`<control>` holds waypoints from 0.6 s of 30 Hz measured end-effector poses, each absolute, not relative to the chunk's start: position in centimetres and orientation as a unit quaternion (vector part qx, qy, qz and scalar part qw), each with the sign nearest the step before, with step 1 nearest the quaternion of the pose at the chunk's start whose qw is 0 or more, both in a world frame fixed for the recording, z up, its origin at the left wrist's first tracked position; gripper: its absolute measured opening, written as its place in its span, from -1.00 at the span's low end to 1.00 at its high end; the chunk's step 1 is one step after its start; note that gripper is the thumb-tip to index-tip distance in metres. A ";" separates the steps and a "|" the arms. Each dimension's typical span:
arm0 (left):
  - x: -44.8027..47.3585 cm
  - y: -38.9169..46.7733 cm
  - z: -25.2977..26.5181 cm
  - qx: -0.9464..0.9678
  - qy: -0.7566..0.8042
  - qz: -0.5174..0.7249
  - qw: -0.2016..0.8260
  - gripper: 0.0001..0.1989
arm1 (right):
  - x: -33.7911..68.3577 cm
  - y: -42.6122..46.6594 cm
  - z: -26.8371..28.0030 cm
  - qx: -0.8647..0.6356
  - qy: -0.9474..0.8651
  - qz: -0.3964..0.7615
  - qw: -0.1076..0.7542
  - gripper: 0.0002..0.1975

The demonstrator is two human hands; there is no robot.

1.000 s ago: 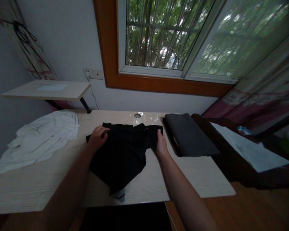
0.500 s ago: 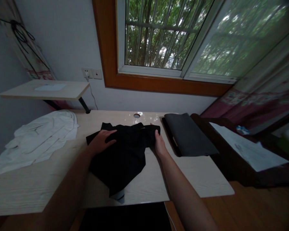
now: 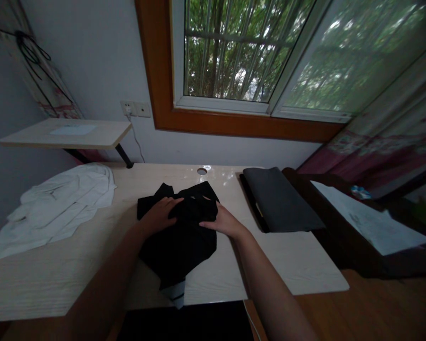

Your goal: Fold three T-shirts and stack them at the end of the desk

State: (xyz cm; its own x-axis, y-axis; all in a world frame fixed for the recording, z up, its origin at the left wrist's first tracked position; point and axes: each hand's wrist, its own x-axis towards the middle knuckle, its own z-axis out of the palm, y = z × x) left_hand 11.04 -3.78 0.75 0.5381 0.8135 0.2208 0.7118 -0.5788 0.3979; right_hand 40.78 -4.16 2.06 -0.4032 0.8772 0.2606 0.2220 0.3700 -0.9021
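Observation:
A black garment [image 3: 179, 248] lies bunched on the table, with a grey-and-black end poking out at its near side. Its exact kind cannot be made out. At its left part, my left hand [image 3: 160, 217] grips the cloth, thumb and forefinger curved around a fold. My right hand [image 3: 227, 220] holds the right edge, the thumb pressing on top while the other fingers are partly hidden behind the fabric. Both hands sit close together near the garment's far half.
White cloth [image 3: 57, 203] lies crumpled on the left of the pale wooden table [image 3: 280, 265], below a small raised shelf [image 3: 110, 135]. A dark grey folder-like case [image 3: 282, 201] rests at the right. Behind the table is a window with an orange-brown frame [image 3: 234, 124].
My right hand has moved left, folding the garment's right part inward. My left hand has shifted slightly right and down, and the garment is now narrower.

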 end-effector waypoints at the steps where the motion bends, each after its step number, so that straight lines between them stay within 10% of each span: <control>1: 11.0 -3.8 0.7 0.867 0.441 0.192 0.127 -0.26 | 40.8 -4.2 1.9 -0.381 -0.725 0.418 0.393 -0.11; 18: 8.6 -3.8 2.1 0.756 0.526 0.375 -0.106 -0.72 | 41.8 -5.2 3.9 -0.376 -0.392 0.566 0.620 -0.49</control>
